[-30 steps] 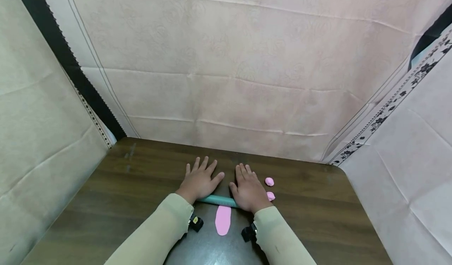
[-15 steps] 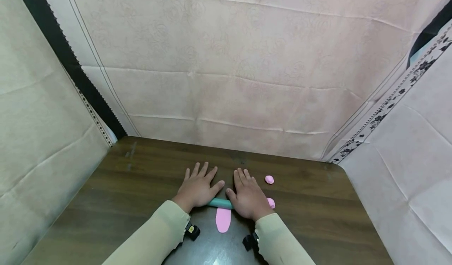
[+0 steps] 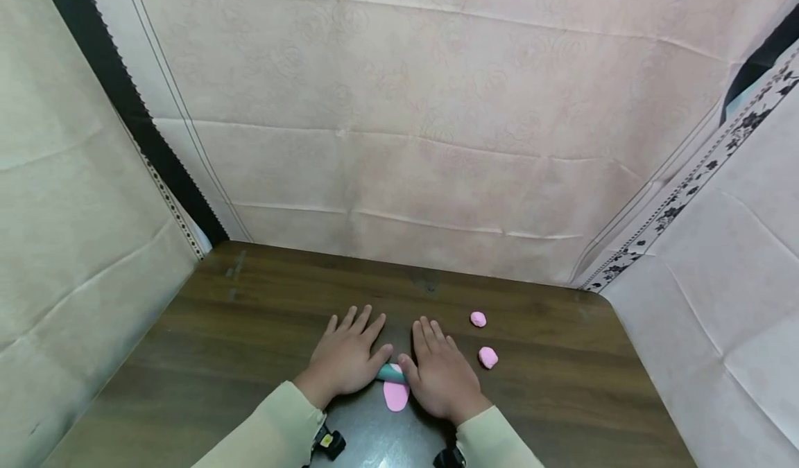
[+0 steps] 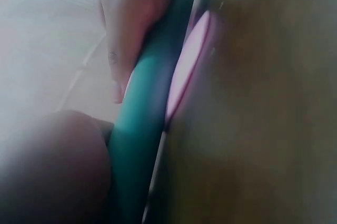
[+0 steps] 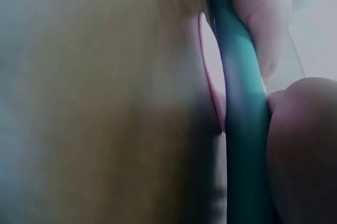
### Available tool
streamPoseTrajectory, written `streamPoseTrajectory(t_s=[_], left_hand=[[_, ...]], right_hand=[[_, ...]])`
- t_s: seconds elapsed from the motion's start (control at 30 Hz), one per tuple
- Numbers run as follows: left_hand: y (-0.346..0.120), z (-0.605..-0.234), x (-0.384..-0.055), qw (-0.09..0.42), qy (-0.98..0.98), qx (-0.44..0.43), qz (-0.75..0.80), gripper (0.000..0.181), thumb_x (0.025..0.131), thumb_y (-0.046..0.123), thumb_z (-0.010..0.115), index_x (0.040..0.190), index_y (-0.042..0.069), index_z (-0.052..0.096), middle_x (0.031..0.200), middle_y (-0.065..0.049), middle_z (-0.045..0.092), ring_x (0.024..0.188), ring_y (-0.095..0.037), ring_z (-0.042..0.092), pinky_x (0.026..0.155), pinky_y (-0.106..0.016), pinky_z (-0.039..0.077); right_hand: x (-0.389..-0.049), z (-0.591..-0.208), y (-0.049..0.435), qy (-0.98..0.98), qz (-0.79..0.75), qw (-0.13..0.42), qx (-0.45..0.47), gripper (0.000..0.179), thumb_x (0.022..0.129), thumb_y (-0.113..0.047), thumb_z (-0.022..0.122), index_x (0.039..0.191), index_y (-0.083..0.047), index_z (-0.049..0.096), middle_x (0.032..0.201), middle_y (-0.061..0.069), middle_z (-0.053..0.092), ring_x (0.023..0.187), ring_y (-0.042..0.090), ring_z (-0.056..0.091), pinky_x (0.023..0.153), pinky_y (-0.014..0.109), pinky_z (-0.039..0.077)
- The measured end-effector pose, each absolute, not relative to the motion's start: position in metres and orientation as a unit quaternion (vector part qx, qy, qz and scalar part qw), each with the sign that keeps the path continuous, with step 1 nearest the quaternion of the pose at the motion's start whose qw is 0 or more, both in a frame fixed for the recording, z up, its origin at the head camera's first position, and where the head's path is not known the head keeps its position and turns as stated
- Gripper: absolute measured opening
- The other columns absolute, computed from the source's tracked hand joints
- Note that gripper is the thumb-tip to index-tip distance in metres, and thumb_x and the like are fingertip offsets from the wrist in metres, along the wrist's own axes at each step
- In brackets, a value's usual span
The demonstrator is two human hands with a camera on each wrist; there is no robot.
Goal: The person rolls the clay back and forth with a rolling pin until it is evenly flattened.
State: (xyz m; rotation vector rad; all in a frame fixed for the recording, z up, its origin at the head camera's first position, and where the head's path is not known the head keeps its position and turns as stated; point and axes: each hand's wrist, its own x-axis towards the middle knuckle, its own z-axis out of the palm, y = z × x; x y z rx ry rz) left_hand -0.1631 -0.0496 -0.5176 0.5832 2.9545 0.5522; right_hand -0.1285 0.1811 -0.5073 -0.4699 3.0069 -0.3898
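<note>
A teal rolling pin (image 3: pixel 392 374) lies crosswise over a flattened strip of pink clay (image 3: pixel 396 397). My left hand (image 3: pixel 345 358) rests on the pin's left part with fingers straight and spread. On its right part lies my right hand (image 3: pixel 442 372), fingers straight and close together. Both palms hide the pin's ends in the head view. The clay shows on both sides of the pin, mostly on the near side. In the left wrist view the pin (image 4: pixel 145 98) presses along the clay (image 4: pixel 187 69); the right wrist view shows the clay (image 5: pixel 211 66) thin and rounded at its edge.
Two small pink clay lumps (image 3: pixel 478 319) (image 3: pixel 488 358) sit to the right of my right hand. A dark, shiny mat or board (image 3: pixel 381 444) lies under the work on the brown wooden table (image 3: pixel 262 329). Pale cloth walls (image 3: pixel 399 177) stand behind and at both sides.
Both hands and the rolling pin have moved back towards me over the clay. Its far end now shows beyond the pin. The nearer pink lump, partly covered before, is now in full view.
</note>
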Motion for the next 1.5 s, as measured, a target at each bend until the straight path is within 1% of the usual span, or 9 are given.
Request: streamPoseTrajectory(t_s=[0.17,0.4,0.53,0.63,0.73,1.0,1.17,1.3,1.5], left_hand=[[-0.054,-0.518,-0.145,0.024,0.959,0.212,0.185,0.070,0.119,0.062,0.039,0.175,0.022,0.043,0.185,-0.014,0.031,0.173,-0.045,0.027,0.137,-0.070,0.024],[-0.059,-0.517,-0.120,0.005,0.954,0.227,0.195,0.069,0.119,0.060,0.041,0.171,0.016,0.050,0.182,-0.016,0.038,0.170,-0.045,0.033,0.135,-0.068,0.032],[-0.062,-0.518,-0.111,0.007,0.952,0.236,0.194,0.069,0.119,0.061,0.040,0.170,0.016,0.052,0.180,-0.016,0.042,0.168,-0.044,0.038,0.133,-0.069,0.034],[-0.064,-0.518,-0.106,0.023,0.952,0.235,0.196,0.069,0.119,0.063,0.038,0.171,0.019,0.051,0.180,-0.013,0.042,0.169,-0.041,0.038,0.133,-0.069,0.033],[-0.064,-0.519,-0.104,0.028,0.951,0.234,0.199,0.069,0.119,0.063,0.038,0.169,0.020,0.053,0.180,-0.012,0.043,0.169,-0.040,0.038,0.133,-0.070,0.033],[-0.059,-0.515,-0.114,-0.003,0.952,0.231,0.203,0.063,0.119,0.059,0.043,0.164,0.019,0.061,0.177,-0.016,0.047,0.166,-0.046,0.041,0.131,-0.073,0.034],[-0.056,-0.517,-0.128,0.008,0.953,0.220,0.207,0.066,0.118,0.064,0.040,0.166,0.024,0.059,0.180,-0.016,0.041,0.169,-0.047,0.036,0.131,-0.075,0.032],[-0.054,-0.518,-0.141,0.014,0.956,0.209,0.205,0.065,0.118,0.065,0.037,0.167,0.026,0.057,0.182,-0.015,0.038,0.170,-0.046,0.032,0.132,-0.076,0.028],[-0.048,-0.517,-0.157,0.025,0.962,0.188,0.197,0.068,0.117,0.070,0.035,0.169,0.032,0.053,0.185,-0.012,0.033,0.173,-0.046,0.024,0.134,-0.078,0.021]], right_hand=[[-0.109,-0.507,0.178,0.980,-0.115,0.017,-0.160,0.078,0.121,-0.059,0.034,0.177,-0.005,0.032,0.187,0.015,0.026,0.175,0.035,0.025,0.137,0.061,0.032],[-0.083,-0.503,0.174,0.981,-0.085,-0.005,-0.174,0.082,0.120,-0.064,0.030,0.175,-0.003,0.037,0.185,0.017,0.030,0.173,0.036,0.031,0.133,0.061,0.038],[-0.073,-0.502,0.174,0.981,-0.074,0.000,-0.179,0.083,0.119,-0.065,0.030,0.175,-0.004,0.036,0.186,0.016,0.029,0.173,0.035,0.030,0.133,0.060,0.040],[-0.068,-0.503,0.174,0.981,-0.073,0.017,-0.180,0.086,0.118,-0.068,0.027,0.177,-0.005,0.032,0.187,0.015,0.025,0.174,0.033,0.027,0.134,0.060,0.038],[-0.066,-0.504,0.174,0.981,-0.076,0.024,-0.179,0.088,0.118,-0.070,0.024,0.178,-0.006,0.031,0.188,0.014,0.024,0.175,0.033,0.025,0.134,0.061,0.036],[-0.078,-0.503,0.174,0.980,-0.087,-0.001,-0.177,0.083,0.119,-0.066,0.027,0.175,-0.005,0.039,0.184,0.015,0.033,0.172,0.035,0.033,0.133,0.062,0.038],[-0.092,-0.504,0.175,0.980,-0.106,0.012,-0.168,0.083,0.119,-0.065,0.027,0.175,-0.005,0.038,0.184,0.014,0.034,0.173,0.035,0.031,0.134,0.063,0.035],[-0.105,-0.505,0.176,0.980,-0.114,0.019,-0.162,0.081,0.120,-0.064,0.028,0.176,-0.006,0.037,0.185,0.013,0.033,0.173,0.035,0.030,0.135,0.064,0.034],[-0.126,-0.507,0.181,0.980,-0.118,0.033,-0.157,0.082,0.119,-0.066,0.026,0.177,-0.009,0.033,0.187,0.011,0.028,0.175,0.035,0.024,0.136,0.065,0.030]])
